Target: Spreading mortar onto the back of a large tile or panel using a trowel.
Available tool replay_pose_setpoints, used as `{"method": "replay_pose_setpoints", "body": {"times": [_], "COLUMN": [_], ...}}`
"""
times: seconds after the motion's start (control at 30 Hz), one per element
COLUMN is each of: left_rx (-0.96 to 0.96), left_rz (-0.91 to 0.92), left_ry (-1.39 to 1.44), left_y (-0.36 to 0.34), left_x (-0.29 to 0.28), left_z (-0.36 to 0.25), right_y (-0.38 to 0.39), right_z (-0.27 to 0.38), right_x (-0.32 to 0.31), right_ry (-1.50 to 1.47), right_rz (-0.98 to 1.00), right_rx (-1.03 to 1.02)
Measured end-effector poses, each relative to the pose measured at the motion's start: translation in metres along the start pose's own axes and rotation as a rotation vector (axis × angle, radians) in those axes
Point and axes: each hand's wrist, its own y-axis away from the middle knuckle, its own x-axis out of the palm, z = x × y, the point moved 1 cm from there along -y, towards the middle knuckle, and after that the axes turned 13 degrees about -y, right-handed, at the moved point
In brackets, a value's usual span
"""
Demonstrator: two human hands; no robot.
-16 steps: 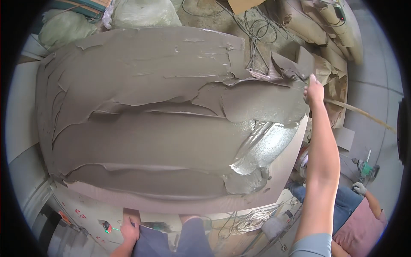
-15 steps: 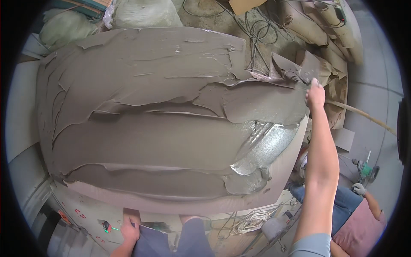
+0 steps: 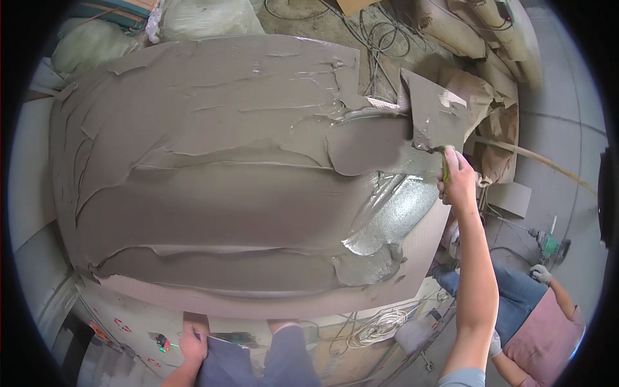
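My right hand (image 3: 459, 180) is closed round the yellow-green handle (image 3: 445, 169) of a trowel, low over the right end of a large panel (image 3: 425, 238). Thick wet grey mortar (image 3: 225, 200) covers most of that panel in broad smears and ridges. The trowel's blade is hard to tell from the mortar around it. Beyond the hand, the far right corner of the panel carries mortar with a small pale patch. My left hand (image 3: 193, 345) rests low beside the leg of my shorts (image 3: 225, 366), fingers closed; what they hold, if anything, I cannot make out.
Plastic-wrapped bags (image 3: 209, 19) and loose cables (image 3: 390, 39) lie past the far edge. Brown paper sacks (image 3: 451, 29) and a wooden stick (image 3: 535, 161) are at right. Nearer are a green power tool (image 3: 549, 245), a person in a pink shirt (image 3: 538, 342) and coiled white cable (image 3: 380, 330).
My right hand has come toward me and slightly left with the trowel. Mortar now covers more of the far right corner. The left hand has barely moved.
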Motion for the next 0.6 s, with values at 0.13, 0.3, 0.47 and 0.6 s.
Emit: {"method": "replay_pose_setpoints", "body": {"times": [0.13, 0.3, 0.47, 0.6], "left_rx": [0.003, 0.011, 0.010, 0.004], "left_rz": [0.031, 0.026, 0.025, -0.014], "left_ry": [-0.020, -0.062, -0.021, 0.014], "left_y": [0.000, -0.001, -0.003, -0.005], "left_x": [-0.010, -0.004, 0.001, 0.014], "left_z": [-0.003, 0.003, 0.009, 0.020], "right_y": [0.009, 0.038, 0.103, 0.071], "right_z": [0.003, -0.047, -0.104, -0.120], "right_x": [0.001, 0.003, 0.019, -0.003], "right_ry": [0.037, 0.024, -0.036, 0.521], "right_rz": [0.001, 0.005, 0.022, -0.143], "right_rx": [0.041, 0.035, 0.064, -0.365]}}
